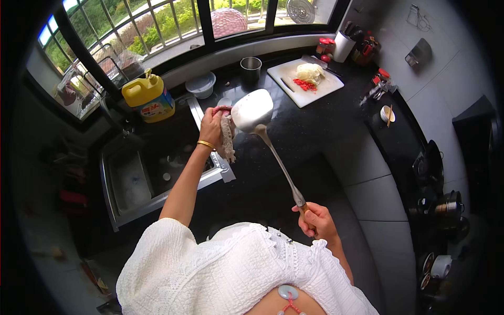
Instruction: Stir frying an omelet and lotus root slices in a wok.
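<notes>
My right hand (318, 221) grips the wooden handle of a long metal wok spatula (280, 163), low and close to my body. Its broad shiny blade (254, 110) points up and away over the black counter. My left hand (212, 128), with a gold bangle at the wrist, holds a frayed cloth (227, 138) at the left edge of the blade. Part of the cloth hangs down below the fingers. Whether the cloth touches the blade's underside is hidden.
A double sink (130, 185) lies left, with a yellow detergent jug (151, 98) behind it. Along the window stand a lidded plastic tub (201, 85) and a metal cup (251, 69). A white cutting board (301, 96) holds chopped red pepper, pale shredded vegetable and a knife. Right is a small bowl (387, 114) with chopsticks.
</notes>
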Demonstrator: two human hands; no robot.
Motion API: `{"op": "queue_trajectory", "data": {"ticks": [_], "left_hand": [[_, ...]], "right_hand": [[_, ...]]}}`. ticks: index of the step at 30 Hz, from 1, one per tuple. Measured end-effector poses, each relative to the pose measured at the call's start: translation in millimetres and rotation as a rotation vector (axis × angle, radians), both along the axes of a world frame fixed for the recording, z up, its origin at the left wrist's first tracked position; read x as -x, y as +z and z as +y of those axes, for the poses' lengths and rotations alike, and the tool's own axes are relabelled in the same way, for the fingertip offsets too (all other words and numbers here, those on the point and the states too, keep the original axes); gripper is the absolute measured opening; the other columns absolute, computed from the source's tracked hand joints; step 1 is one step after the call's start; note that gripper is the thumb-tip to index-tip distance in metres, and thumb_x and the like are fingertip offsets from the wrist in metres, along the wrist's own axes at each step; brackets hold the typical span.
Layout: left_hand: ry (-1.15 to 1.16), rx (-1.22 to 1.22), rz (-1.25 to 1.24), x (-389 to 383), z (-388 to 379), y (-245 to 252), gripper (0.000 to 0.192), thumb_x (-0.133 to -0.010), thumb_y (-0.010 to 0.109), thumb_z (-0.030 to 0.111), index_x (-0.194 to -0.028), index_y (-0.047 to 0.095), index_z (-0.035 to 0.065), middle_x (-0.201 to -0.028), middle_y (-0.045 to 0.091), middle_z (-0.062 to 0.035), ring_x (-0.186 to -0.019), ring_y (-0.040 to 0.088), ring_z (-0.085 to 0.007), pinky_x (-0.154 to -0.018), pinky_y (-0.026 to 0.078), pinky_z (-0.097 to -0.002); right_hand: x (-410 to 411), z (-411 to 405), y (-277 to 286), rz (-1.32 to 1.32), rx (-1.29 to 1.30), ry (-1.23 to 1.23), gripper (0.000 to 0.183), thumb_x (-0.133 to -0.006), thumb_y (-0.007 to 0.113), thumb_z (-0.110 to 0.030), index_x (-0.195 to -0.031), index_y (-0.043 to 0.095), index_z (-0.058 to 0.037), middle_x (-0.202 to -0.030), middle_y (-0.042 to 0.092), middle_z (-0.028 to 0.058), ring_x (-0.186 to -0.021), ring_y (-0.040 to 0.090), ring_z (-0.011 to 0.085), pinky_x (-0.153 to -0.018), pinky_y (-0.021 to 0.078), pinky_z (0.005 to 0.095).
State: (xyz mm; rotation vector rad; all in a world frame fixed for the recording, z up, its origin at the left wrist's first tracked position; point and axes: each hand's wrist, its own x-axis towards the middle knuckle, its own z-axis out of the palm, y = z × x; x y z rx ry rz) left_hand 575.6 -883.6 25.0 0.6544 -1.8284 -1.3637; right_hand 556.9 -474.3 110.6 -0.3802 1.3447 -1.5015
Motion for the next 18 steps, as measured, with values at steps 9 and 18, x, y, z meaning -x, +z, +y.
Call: {"op": "queue_trajectory", "data": {"ticks": [9, 18], "left_hand": [[-0.051, -0.398, 0.316, 45.8, 101.8, 48.0, 0.021, -0.094, 0.049, 0.02, -0.106, 0.054, 0.0041, -0.095, 0.059, -0.0052, -0.083, 0.057, -0.0105, -0.076, 0.047, -0.0249], [-0.07, 0.889, -0.362, 149.0, 169.2, 12.2, 0.02, -0.076, 0.064, 0.024, -0.091, 0.058, 0.0126, -0.085, 0.052, -0.0089, -0.086, 0.053, -0.0283, -0.067, 0.048, -0.04]], "right_hand": [[106.3, 56.0, -17.4, 1.457, -0.414, -0.282, 0.035, -0.072, 0.066, -0.006, -0.105, 0.055, -0.0052, -0.084, 0.061, 0.0141, -0.074, 0.061, 0.0336, -0.064, 0.0492, 0.0402], [152.1, 41.3, 1.1, 1.688, -0.41, -0.056, 0.035, -0.068, 0.069, -0.005, -0.101, 0.056, -0.0088, -0.074, 0.057, 0.0089, -0.067, 0.061, 0.0267, -0.059, 0.0492, 0.0367]]}}
